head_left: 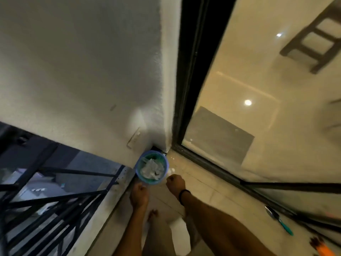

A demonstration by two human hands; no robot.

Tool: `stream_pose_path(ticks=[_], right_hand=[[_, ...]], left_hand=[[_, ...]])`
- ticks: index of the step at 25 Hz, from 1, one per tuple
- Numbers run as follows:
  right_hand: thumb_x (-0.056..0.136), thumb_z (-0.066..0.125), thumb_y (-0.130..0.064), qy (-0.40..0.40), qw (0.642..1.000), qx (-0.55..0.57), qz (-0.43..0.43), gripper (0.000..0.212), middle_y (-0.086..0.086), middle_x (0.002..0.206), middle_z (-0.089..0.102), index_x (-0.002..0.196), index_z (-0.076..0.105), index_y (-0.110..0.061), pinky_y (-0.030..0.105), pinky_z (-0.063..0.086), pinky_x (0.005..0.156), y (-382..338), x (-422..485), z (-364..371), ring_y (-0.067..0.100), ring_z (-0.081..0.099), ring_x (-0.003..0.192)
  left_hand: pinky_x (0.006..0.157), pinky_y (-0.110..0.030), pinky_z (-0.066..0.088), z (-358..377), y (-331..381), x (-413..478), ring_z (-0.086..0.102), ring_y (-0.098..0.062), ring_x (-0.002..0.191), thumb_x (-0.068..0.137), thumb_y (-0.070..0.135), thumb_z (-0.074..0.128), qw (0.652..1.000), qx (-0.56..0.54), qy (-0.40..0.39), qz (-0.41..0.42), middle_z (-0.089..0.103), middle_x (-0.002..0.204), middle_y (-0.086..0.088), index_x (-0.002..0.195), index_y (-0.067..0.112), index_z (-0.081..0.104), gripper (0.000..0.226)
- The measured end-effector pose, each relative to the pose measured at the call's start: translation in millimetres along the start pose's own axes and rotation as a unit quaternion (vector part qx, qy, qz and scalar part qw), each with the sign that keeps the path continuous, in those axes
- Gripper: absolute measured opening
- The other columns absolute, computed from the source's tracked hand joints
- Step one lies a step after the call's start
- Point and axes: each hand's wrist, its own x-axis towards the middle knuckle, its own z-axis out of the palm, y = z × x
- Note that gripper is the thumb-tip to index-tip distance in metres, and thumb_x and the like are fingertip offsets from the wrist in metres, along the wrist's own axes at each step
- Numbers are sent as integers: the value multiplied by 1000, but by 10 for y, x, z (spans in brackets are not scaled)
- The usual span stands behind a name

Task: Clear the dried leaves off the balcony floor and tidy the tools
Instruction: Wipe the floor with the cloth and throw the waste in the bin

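Blue round bin [138, 169], crumpled white paper [152, 169] inside, left grip [139, 195] and right grip [175, 182] clenched, empty

Noting rough matt white plastered wall [83, 71], glossy cream floor tiles [212, 191], smooth round blue plastic bin [138, 169], black metal railing [77, 172].

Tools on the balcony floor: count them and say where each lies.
2. A teal-handled trowel lies beside the door frame at right; an orange tool, blurred and cut off, lies in the bottom right corner. More may be out of view.
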Motion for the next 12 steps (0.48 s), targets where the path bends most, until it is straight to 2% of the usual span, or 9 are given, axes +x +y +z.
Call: stream_pose_path(ticks=[3, 6, 9, 12], right_hand=[[91, 51, -20, 39, 996, 67, 31, 25, 12, 93, 73, 87, 71, -5, 34, 52, 76, 253, -564, -300, 30, 67, 88], [90, 50, -20, 79, 987, 124, 66, 25, 12, 90, 72, 85, 71, -7, 32, 53, 74, 493, -1115, -501, 31, 67, 88], [89, 48, -28, 151, 957, 211, 127, 26, 7, 95, 71, 90, 70, -15, 30, 52, 78, 827, -1527, -450, 29, 65, 92], [89, 49, -30, 217, 917, 283, 178, 31, 6, 103, 72, 101, 73, -15, 31, 53, 86, 1049, -2106, -242, 28, 64, 100]], left_hand=[[78, -38, 44, -146, 336, -564, 62, -39, 103, 96, 6, 53, 999, 13, 2, 52, 67, 114, -23, 110, 2, 67, 21], [84, -46, 51, -110, 496, -993, 62, -43, 100, 90, 0, 57, 987, 50, -41, 146, 68, 108, -27, 103, -2, 69, 17], [90, -46, 47, -60, 555, -1266, 61, -45, 104, 94, 4, 56, 951, 139, -126, 246, 67, 114, -28, 110, 2, 70, 21], [97, -44, 43, -14, 571, -1547, 58, -45, 114, 96, 5, 52, 911, 222, -168, 305, 65, 124, -26, 118, 4, 68, 27]])
